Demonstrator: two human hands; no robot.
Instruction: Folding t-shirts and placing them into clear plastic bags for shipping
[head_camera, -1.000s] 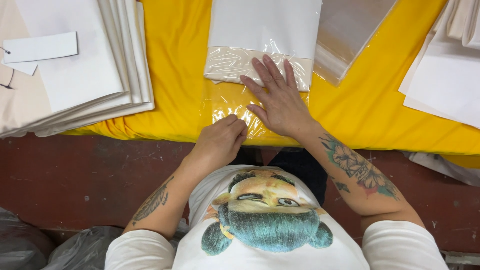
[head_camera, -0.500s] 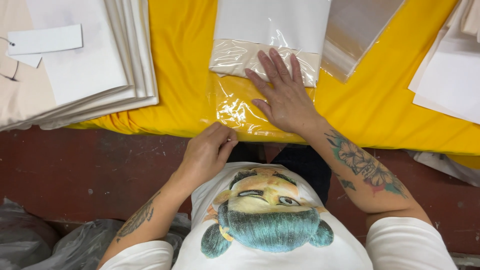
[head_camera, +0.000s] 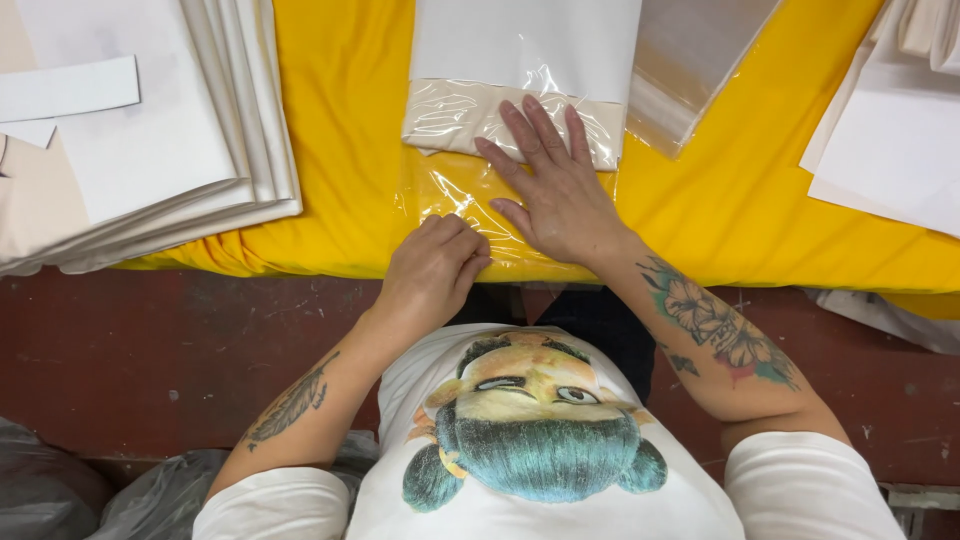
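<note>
1. Clear, shiny plastic is what the thin see-through bag (head_camera: 470, 190) is made of, and a folded cream and white cloth (head_camera: 520, 90) is packed inside it.
2. The bag is laid on the yellow cloth-covered table (head_camera: 345, 150), right at the near edge, in front of the person.
3. The bag is judged to be light, soft and floppy. The plastic looks smooth and slippery, and it is crinkled where no cloth fills it.
4. The right hand (head_camera: 555, 185) is spread flat, palm down, and is pressed on the bag, with the fingertips on the cloth end.
5. The left hand (head_camera: 435, 265) is curled at the loose open end of the bag, by the table edge. Whether the plastic is pinched cannot be told.
6. The bag is best held down flat on the cloth part and picked up by the loose plastic edge, since it would likely slide if only pushed.
7. A stack of flat white and cream sheets (head_camera: 150, 150) is seen on the left, and white sheets (head_camera: 890, 130) on the right.
8. Compared with the frame half a second ago, the left hand is moved up from below the table edge onto the bag's near end. The right hand is kept in the same spot.
</note>
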